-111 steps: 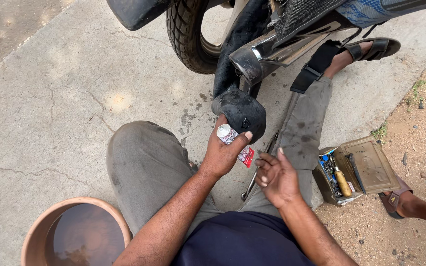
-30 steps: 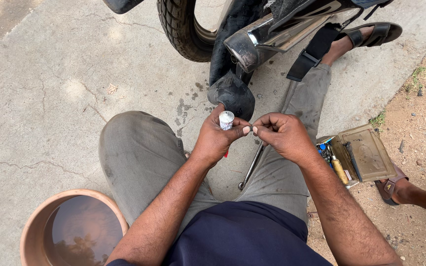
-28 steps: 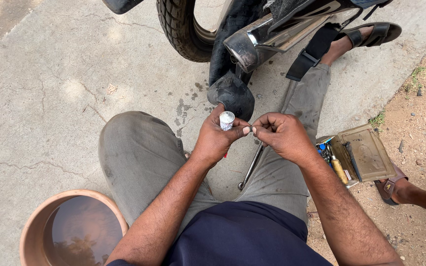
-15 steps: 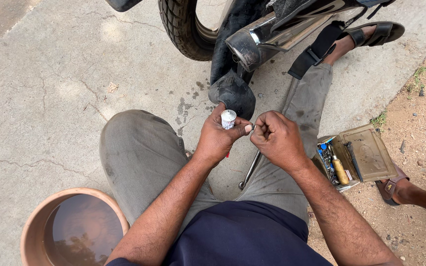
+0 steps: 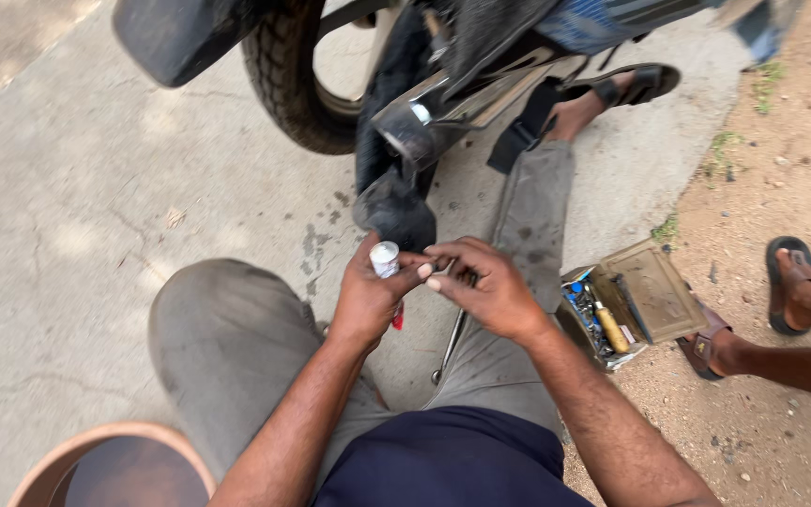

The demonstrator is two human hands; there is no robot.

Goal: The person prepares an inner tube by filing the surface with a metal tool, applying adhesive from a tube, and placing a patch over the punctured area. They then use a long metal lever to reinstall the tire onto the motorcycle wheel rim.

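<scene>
A rough grey concrete slab point(image 5: 96, 235) is filling the left and middle of the view, giving way to sandy dirt on the right. The person is sitting on it with legs spread, a motorcycle's rear tyre point(image 5: 298, 89) and silver exhaust pipe point(image 5: 424, 117) rising just beyond the hands.

The left hand point(image 5: 368, 300) is wrapping around a small tube with a white cap point(image 5: 385, 258), holding it nearly upright, cap pointing to the far side; a bit of red is showing below the palm. The right hand point(image 5: 485, 286) is curling in from the right, its fingertips point(image 5: 436, 280) pinching together just beside the cap, touching or almost touching the left thumb. Whether something small is caught in that pinch I cannot tell. So the tube's long axis is running near-to-far, and its capped end is lying directly left of the right fingertips, about level with them; the right hand is the nearer free one.

Beyond the hands a black rubber inner tube point(image 5: 394, 211) is drooping onto the concrete. A long metal tyre lever point(image 5: 450, 343) is lying between the legs. To the right, an open metal tool box point(image 5: 626, 300) is sitting at the dirt's edge, near another person's sandalled feet point(image 5: 790, 286). A terracotta basin of water point(image 5: 110, 469) is standing near left.
</scene>
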